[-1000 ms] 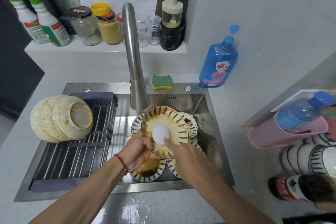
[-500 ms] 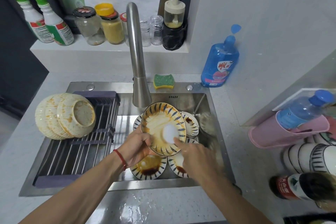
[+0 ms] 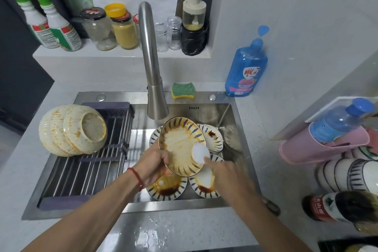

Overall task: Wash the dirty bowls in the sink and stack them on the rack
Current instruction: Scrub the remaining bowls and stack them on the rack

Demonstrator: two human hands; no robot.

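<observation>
Two hands over the steel sink (image 3: pixel 235 120): left hand (image 3: pixel 152 164) grips the lower-left rim of a blue-striped ceramic bowl (image 3: pixel 181 146) smeared orange, held tilted under the steel faucet (image 3: pixel 152 63); right hand (image 3: pixel 226 172) pinches a white round scrub pad (image 3: pixel 200 152) against its inside. Bowl looks stiff, breakable, likely slippery when greasy and wet; hold the rim firmly, thumb inside. More sauce-stained striped bowls (image 3: pixel 166 187) lie below, a chip risk if dropped. Cream bowls (image 3: pixel 73 130), orange-streaked, sit stacked on the slatted rack (image 3: pixel 86 170) left. Green sponge (image 3: pixel 183 90), blue soap bottle (image 3: pixel 246 69) behind.
</observation>
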